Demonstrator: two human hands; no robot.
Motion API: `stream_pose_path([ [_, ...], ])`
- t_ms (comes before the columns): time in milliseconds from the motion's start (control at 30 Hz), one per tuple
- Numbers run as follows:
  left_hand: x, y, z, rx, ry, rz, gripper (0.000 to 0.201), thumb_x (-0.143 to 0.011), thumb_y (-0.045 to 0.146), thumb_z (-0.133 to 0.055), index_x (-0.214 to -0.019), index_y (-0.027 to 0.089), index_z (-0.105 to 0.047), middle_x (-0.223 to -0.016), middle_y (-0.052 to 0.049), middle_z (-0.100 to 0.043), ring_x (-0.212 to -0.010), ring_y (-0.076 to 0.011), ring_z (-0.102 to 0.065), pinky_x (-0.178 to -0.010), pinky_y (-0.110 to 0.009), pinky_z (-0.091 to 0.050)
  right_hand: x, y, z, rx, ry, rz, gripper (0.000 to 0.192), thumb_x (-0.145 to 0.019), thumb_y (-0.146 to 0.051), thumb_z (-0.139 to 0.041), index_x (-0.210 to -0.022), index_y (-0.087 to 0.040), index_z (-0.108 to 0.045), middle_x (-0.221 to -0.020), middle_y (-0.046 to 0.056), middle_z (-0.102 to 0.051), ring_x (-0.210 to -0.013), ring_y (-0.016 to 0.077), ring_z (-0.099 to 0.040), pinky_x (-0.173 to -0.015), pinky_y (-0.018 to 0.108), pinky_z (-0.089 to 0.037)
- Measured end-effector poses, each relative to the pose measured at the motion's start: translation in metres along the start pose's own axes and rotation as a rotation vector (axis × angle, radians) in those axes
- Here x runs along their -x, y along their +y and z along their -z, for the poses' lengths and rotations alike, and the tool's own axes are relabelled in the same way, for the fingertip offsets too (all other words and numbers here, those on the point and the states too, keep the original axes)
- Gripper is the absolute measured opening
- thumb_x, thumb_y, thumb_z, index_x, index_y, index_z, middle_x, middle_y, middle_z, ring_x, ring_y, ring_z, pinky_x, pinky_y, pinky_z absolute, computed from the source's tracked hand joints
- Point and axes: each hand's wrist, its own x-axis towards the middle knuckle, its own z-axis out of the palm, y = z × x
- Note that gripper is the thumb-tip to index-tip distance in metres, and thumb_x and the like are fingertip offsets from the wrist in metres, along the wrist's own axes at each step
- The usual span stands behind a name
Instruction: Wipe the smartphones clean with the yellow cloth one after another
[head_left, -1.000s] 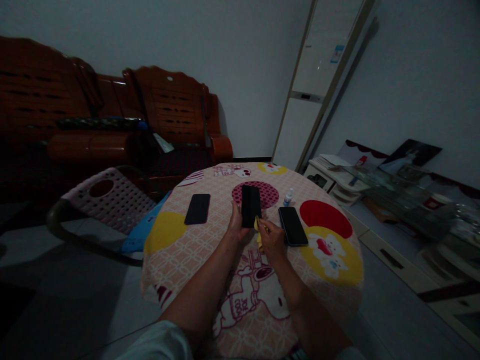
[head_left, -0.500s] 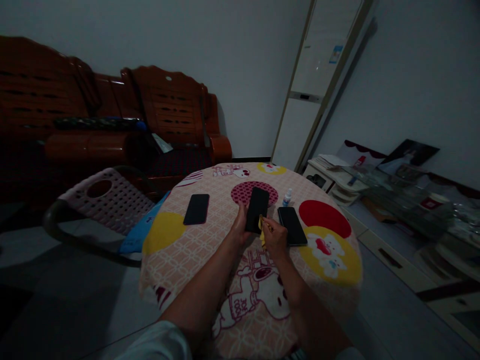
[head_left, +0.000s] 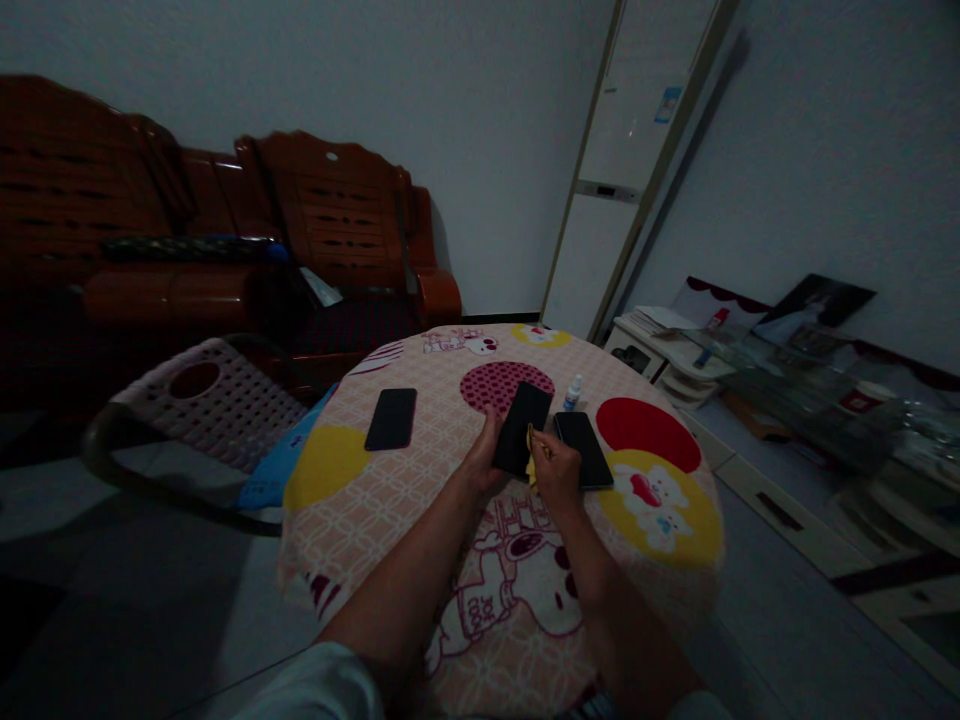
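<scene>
My left hand (head_left: 487,455) grips a black smartphone (head_left: 520,425) by its left edge, holding it tilted above the round table. In my right hand (head_left: 558,470) a small yellow cloth (head_left: 532,462) is pinched, and it touches the lower right part of the phone's dark face. Just right of that hand lies a second dark phone (head_left: 589,450), partly covered by my fingers. A third dark phone (head_left: 391,419) with a reddish edge lies apart at the left. Behind the second phone stands a small white-capped bottle (head_left: 573,393) with a blue label.
A patterned cloth (head_left: 420,510) covers the round table. At the left is a woven chair (head_left: 217,405) with a blue bag (head_left: 274,470). Wooden seating (head_left: 337,210) lines the back wall, near a tall white cabinet unit (head_left: 600,240). A glass-topped stand (head_left: 795,375) is at the right.
The held phone has turned so its top leans further right. My right hand with the yellow cloth has moved slightly right. The other phones and the bottle stay in place.
</scene>
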Motion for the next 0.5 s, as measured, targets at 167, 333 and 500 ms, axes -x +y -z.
stream_pose_path([
  [167, 0.004, 0.002, -0.003, -0.036, 0.023, 0.009, 0.058, -0.088, 0.062, -0.036, -0.099, 0.014, -0.066, -0.075, -0.008, -0.069, -0.069, -0.0183, -0.066, -0.067, -0.027, -0.052, 0.012, -0.016, -0.009, -0.067, -0.122, 0.110, 0.025, -0.085, -0.021, -0.051, -0.098, -0.017, -0.071, -0.098, 0.009, -0.073, -0.089, 0.0206, -0.069, -0.079, 0.029, -0.052],
  [333, 0.002, 0.001, 0.001, 0.024, 0.046, 0.107, 0.053, -0.090, 0.057, -0.038, -0.095, 0.013, -0.067, -0.074, -0.009, -0.070, -0.070, -0.0194, -0.067, -0.070, -0.029, -0.053, 0.012, -0.021, -0.011, -0.042, -0.154, 0.137, 0.025, -0.085, -0.020, -0.049, -0.097, -0.020, -0.072, -0.096, 0.007, -0.074, -0.088, 0.0196, -0.069, -0.080, 0.029, -0.052],
  [500, -0.004, 0.001, 0.007, 0.119, 0.028, 0.240, 0.045, -0.093, 0.044, -0.039, -0.091, 0.008, -0.066, -0.079, -0.011, -0.070, -0.069, -0.0177, -0.067, -0.073, -0.028, -0.053, 0.003, -0.004, -0.005, -0.064, -0.019, -0.003, 0.024, -0.082, -0.021, -0.051, -0.089, -0.019, -0.074, -0.085, 0.007, -0.075, -0.079, 0.0213, -0.070, -0.073, 0.030, -0.053],
])
